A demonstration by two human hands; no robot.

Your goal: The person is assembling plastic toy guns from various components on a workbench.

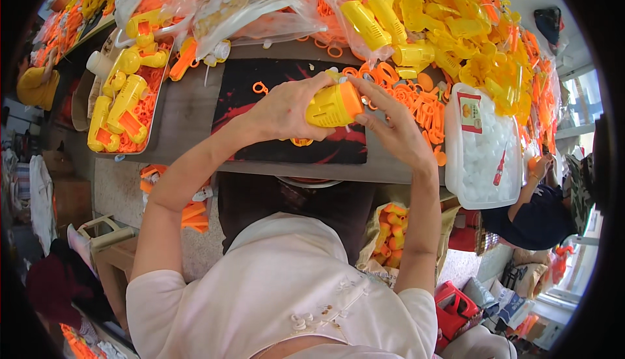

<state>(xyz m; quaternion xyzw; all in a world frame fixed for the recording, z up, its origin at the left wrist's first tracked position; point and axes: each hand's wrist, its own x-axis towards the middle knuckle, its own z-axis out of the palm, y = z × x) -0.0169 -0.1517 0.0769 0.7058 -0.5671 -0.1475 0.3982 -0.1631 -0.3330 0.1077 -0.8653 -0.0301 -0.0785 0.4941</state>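
A yellow plastic barrel-shaped toy part [324,107] with slots in its side is held above the mat, gripped by my left hand [286,106]. Its orange end cap [351,100] points to the right. My right hand [398,128] has its thumb and fingers closed round that cap. Beneath them lies a dark mat [244,92] with red patches. On it, left of my hands, is a small orange ring piece [260,87]. Another yellow part [300,142] shows just below my left hand, mostly hidden.
Orange loop-shaped parts [416,102] are heaped right of the mat. A white tub [456,164] holds translucent white pieces. Yellow parts [469,40] are piled at the back right, beside plastic bags [250,1]. A tray [156,98] of parts stands left. Other people sit at both sides.
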